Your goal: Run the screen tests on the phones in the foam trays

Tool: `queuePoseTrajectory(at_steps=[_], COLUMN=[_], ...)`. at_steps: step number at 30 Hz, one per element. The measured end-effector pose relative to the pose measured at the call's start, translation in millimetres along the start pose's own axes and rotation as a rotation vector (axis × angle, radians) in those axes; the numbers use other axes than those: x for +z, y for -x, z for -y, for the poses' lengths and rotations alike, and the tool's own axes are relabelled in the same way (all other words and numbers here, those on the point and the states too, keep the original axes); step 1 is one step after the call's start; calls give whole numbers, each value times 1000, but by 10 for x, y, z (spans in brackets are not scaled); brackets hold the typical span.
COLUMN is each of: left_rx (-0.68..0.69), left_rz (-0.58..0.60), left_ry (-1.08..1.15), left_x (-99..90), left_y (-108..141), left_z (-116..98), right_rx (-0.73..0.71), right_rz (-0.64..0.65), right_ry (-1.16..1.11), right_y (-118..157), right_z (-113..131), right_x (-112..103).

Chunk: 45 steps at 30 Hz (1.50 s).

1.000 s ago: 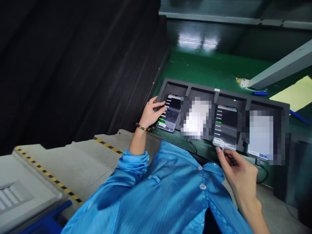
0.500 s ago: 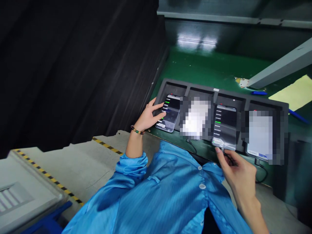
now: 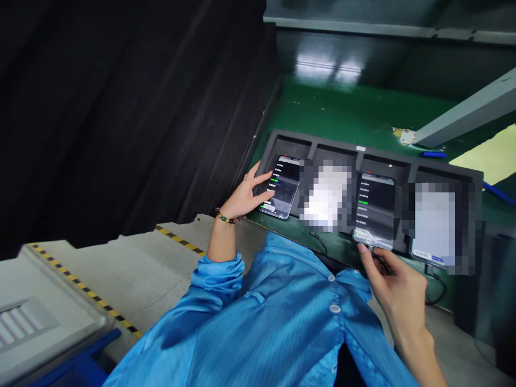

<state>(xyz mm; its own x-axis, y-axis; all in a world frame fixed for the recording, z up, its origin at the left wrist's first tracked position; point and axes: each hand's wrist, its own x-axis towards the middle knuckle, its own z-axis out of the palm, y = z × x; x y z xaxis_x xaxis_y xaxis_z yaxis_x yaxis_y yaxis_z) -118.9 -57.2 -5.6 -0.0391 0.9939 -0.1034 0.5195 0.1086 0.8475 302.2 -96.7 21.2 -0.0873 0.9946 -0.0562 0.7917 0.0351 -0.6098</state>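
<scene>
Against the spread left hand [image 3: 241,199]: black rectangular glass phone [image 3: 287,187], green text line [image 3: 274,180] now lower, suggesting scrolling | right hand [image 3: 401,282] pinches thin black cable [image 3: 381,263]

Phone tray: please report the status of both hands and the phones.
Left hand: open, thumb over leftmost phone, contact unclear. Right hand: pinching black cable at lower end of third phone. Tray: second and fourth compartments partly blurred out.

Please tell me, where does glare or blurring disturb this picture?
In the head view, bright reflections glare on the dark surface behind the tray; there too, coarse blocks cover two bright screens; small text on the leftmost phone is unclear.
</scene>
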Motion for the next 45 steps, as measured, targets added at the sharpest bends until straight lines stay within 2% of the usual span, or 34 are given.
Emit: queuePoseTrajectory(at_steps=[8,11,13,14,17,18,19,20,22,23,24,25,28,30,32,34,36,38,40,41,45], left_rx=[-104,-94,-68,-46,75,118,149,114,-89,-195,-293,-371,-502,-529,-533,-542,-564,-586,-595,-595,-584], left_rz=[-189,-235,-287,-356,-715,-789,-740,-556,-87,89,203,252,238,244,266,279,281,276,257,241,96], left_ry=[69,81,72,44,-84,-82,-23,74,275,369,460,549,780,882,949,1001,1045,1087,1114,1120,1061], left_x=[120,163,204,232,350,400,455,513,640,706,774,841,1021,1107,1165,1202,1228,1256,1299,1330,1506], left_y=[-100,-137,-119,-83,165,285,411,533,726,784,814,820,741,670,619,593,584,582,587,591,613], left_z=[52,68,6,-62,-398,-533,-663,-779,-937,-974,-985,-975,-901,-871,-876,-902,-931,-955,-976,-987,-1046], right_rx=[-32,-60,-80,-87,-92,-89,-84,-77,-55,-43,-31,-19,-11,-34,-44,-5,91,202,272,274,308], right_rz=[-16,-13,-9,-8,-23,-34,-41,-45,-39,-30,-22,-17,19,126,264,349,296,134,1,-11,-117], right_ry=[-4,-7,-1,5,15,14,11,5,-6,-12,-19,-27,-72,-138,-242,-369,-498,-608,-682,-706,-552], right_y=[-21,-36,-44,-47,-47,-45,-44,-42,-42,-44,-47,-50,-52,-30,22,92,132,73,-138,-305,-1248], right_z=[20,59,79,84,91,92,94,96,95,91,86,78,62,70,97,134,170,190,181,160,-47], right_x=[16,16,21,27,52,60,67,74,85,92,98,105,90,10,-166,-441,-786,-1146,-1462,-1592,-1905])
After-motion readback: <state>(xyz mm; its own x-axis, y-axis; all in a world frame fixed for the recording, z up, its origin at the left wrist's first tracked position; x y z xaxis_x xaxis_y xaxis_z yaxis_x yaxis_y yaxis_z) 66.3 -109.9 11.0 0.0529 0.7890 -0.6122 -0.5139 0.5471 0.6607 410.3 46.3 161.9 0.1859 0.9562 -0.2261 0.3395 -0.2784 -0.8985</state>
